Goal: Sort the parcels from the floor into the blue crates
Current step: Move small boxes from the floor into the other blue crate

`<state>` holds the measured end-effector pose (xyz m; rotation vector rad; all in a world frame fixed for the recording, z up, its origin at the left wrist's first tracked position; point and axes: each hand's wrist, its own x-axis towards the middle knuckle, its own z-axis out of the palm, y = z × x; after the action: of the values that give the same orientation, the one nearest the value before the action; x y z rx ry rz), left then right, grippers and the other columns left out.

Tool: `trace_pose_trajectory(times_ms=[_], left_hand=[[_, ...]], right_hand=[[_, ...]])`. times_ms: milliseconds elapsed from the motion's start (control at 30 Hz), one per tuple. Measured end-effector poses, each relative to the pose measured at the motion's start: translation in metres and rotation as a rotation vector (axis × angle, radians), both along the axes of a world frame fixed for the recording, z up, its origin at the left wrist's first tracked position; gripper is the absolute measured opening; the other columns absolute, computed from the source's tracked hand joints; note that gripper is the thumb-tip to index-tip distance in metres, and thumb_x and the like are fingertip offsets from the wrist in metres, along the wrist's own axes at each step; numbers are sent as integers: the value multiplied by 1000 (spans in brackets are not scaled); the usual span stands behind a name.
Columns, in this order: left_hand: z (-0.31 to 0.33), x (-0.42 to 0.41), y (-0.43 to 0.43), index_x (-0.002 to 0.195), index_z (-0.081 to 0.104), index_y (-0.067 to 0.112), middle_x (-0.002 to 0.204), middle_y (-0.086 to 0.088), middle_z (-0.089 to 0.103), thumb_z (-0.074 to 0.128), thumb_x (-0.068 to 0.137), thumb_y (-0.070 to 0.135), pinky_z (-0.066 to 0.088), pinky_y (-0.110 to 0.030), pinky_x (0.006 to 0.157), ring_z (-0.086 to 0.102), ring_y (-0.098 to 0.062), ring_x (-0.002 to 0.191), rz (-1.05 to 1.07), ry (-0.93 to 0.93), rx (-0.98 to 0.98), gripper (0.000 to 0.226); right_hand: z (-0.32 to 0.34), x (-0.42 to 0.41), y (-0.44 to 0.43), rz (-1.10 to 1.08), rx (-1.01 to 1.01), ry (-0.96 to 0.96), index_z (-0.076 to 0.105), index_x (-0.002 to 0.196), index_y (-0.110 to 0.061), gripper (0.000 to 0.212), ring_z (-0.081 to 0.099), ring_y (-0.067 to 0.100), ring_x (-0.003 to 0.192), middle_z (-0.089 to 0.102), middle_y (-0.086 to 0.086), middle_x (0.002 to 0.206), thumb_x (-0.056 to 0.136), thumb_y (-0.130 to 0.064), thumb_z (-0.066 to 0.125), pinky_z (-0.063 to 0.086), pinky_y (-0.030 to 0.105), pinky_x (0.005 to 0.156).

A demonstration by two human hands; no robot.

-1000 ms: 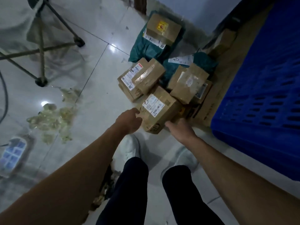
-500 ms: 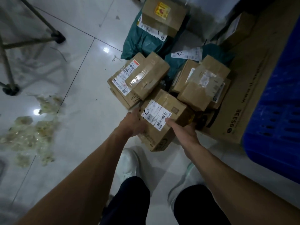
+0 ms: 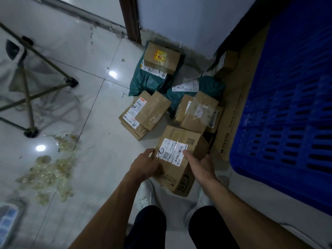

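left hand (image 3: 146,163) grips labelled box (image 3: 181,141) left side | right hand (image 3: 201,165) grips right side | blue crate (image 3: 287,123) beside

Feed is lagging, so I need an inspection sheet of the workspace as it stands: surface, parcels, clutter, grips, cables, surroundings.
Surface: glossy grey floor tiles, light glare.
Job's things: nearest box, label marked 2, between both hands; more boxes and green mailer bags behind; blue crate at right.
Clutter: crumpled clear plastic on floor, left.
Grips: left hand holds box's left side; right hand its right side, thumb on top.
Cables: nothing seen.
Surroundings: folding chair frame, wall, flat carton beside crate.
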<state>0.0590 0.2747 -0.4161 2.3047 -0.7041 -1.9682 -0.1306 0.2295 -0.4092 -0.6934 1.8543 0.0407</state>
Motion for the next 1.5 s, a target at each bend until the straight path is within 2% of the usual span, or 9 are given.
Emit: trace_pose_trajectory(times_ms=[300, 467, 600, 700, 867, 1133, 1267, 1400, 1500], left_hand=[[105, 15, -2, 146, 46, 30, 142, -9, 54, 57, 90, 42, 48, -47, 105, 57, -29, 122, 43, -78, 4, 58], [193, 24, -3, 128, 60, 20, 86, 2, 70, 61, 92, 30, 50, -29, 71, 63, -9, 77, 181, -120, -52, 37], [264, 32, -4, 119, 63, 19, 71, 2, 66, 57, 96, 30, 44, -28, 63, 60, -10, 71, 233, -166, -137, 26], [324, 40, -7, 112, 64, 24, 74, 8, 64, 55, 99, 38, 46, -25, 63, 58, -5, 70, 198, -197, -189, 21], [406, 52, -17, 120, 70, 30, 113, 5, 73, 49, 81, 68, 57, -43, 91, 68, -20, 100, 145, -178, -258, 59], [504, 22, -33, 101, 72, 17, 101, -3, 72, 54, 93, 35, 57, -45, 91, 67, -23, 99, 185, -70, -318, 27], [522, -1, -40, 99, 66, 23, 110, -4, 70, 62, 93, 39, 56, -38, 85, 66, -24, 102, 201, 80, -328, 18], [541, -30, -51, 124, 55, 23, 121, -3, 59, 64, 89, 58, 52, -44, 99, 58, -28, 116, 121, 169, -294, 50], [555, -56, -57, 132, 53, 24, 129, -4, 59, 67, 83, 62, 55, -43, 96, 59, -27, 117, 43, 231, -276, 64]], right_hand=[[116, 11, 15, 209, -54, 29, 16, 158, -16, 103, 45, 32, 130, 41, 13, 144, 84, -72, 59, 41, 36, 95], [195, 21, 18, 192, -57, -6, 11, 159, -21, 107, 42, 33, 135, 40, 10, 148, 80, -78, 55, 39, 40, 104], [266, 27, 19, 177, -98, -48, 16, 158, -27, 107, 49, 29, 130, 44, 5, 143, 75, -82, 55, 42, 44, 107], [319, 28, 22, 198, -180, -86, 23, 154, -33, 100, 54, 24, 123, 48, -1, 137, 73, -82, 56, 47, 43, 103], [397, 25, 19, 124, -283, -137, 33, 149, -38, 106, 60, 18, 119, 57, -11, 136, 60, -90, 60, 50, 47, 101], [501, 0, 0, -10, -383, -222, 41, 142, -25, 83, 59, 13, 111, 58, -9, 126, 76, -66, 71, 50, 38, 96], [528, -37, -9, -108, -421, -234, 42, 141, -25, 86, 60, 14, 111, 57, -6, 129, 73, -67, 73, 52, 39, 96], [551, -81, -12, -218, -454, -296, 42, 142, -23, 87, 63, 16, 110, 61, -2, 128, 74, -66, 74, 54, 42, 97], [562, -115, -11, -292, -467, -333, 42, 144, -22, 88, 65, 18, 109, 63, 2, 128, 75, -64, 75, 55, 43, 96]])
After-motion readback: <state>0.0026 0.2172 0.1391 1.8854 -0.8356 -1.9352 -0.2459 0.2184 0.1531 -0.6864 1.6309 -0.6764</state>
